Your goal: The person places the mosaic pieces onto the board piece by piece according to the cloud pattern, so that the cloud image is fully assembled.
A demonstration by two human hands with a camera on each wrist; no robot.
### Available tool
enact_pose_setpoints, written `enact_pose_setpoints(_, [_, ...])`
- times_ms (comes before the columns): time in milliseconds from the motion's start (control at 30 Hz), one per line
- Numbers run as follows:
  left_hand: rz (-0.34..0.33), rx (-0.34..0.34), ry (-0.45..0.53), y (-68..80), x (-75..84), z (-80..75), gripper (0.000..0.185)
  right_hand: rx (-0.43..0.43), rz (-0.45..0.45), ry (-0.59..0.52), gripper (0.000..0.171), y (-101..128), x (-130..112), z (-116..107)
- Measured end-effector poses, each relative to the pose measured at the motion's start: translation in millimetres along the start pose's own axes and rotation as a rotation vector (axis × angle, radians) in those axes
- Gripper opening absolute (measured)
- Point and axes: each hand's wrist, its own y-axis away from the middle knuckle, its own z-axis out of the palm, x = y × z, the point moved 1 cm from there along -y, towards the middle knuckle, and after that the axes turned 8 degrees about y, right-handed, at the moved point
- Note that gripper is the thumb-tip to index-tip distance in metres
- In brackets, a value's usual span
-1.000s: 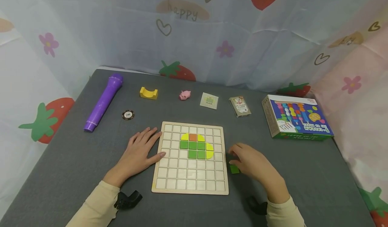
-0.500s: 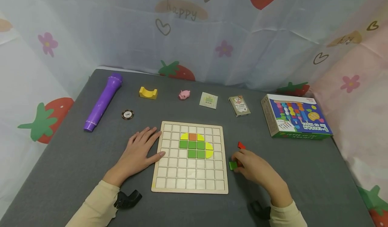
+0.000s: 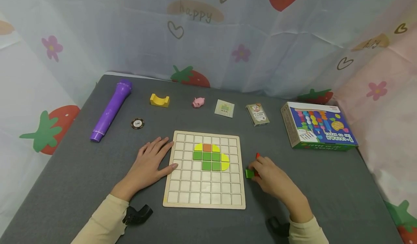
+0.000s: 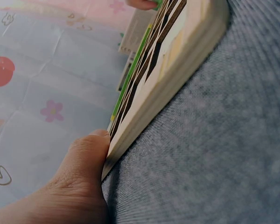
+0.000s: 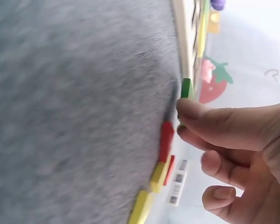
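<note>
A wooden grid board (image 3: 205, 188) lies in the middle of the head view, with green, yellow and orange tiles set in its upper cells. My left hand (image 3: 148, 166) rests flat at its left edge, thumb and fingertips on the rim. In the left wrist view the thumb (image 4: 81, 161) touches the board's side. Just right of the board, my right hand (image 3: 273, 179) pinches a green square tile (image 5: 185, 87) between thumb and index finger, close over the table. Red tiles (image 5: 166, 140) and yellow tiles (image 5: 141, 207) lie past it, mostly hidden by the hand in the head view.
Along the back stand a purple microphone (image 3: 112, 110), a yellow curved block (image 3: 159, 100), a pink toy pig (image 3: 198, 102), a pattern card (image 3: 224, 108), a playing-card pack (image 3: 257, 114) and a colourful box (image 3: 320, 126). A poker chip (image 3: 137, 123) lies left. A printed curtain hangs behind.
My right hand has taken hold of the green tile and raised it slightly toward the board's right edge. A red tile now shows behind the fingers. The left hand stays still.
</note>
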Motion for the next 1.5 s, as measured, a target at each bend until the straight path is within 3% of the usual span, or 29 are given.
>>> enact_pose_setpoints(167, [-0.001,0.002,-0.002,0.4,0.1,0.3,0.075,0.073,-0.024,0.054,0.029,-7,-6,-6])
enact_pose_setpoints(367, [0.001,0.004,-0.004,1.5,0.1,0.3,0.075,0.074,-0.037,0.03,0.028,-24,-23,-14])
enact_pose_setpoints(600, [0.002,0.005,0.001,1.7,0.4,-0.4,0.074,0.098,-0.164,0.0,0.025,-48,-48,-13])
enact_pose_setpoints(867, [0.003,0.002,0.003,1.9,-0.1,0.1,0.074,0.061,-0.256,0.021,0.024,-71,-77,-4])
enact_pose_setpoints(1100, [0.008,0.004,-0.007,0.0,1.3,0.3,0.074,0.0,-0.273,0.066,0.022,-86,-90,-3])
enact_pose_setpoints(1500, [0.0,-0.005,-0.005,-1.2,1.6,-1.0,0.074,0.009,-0.298,0.127,0.021,-95,-102,-2])
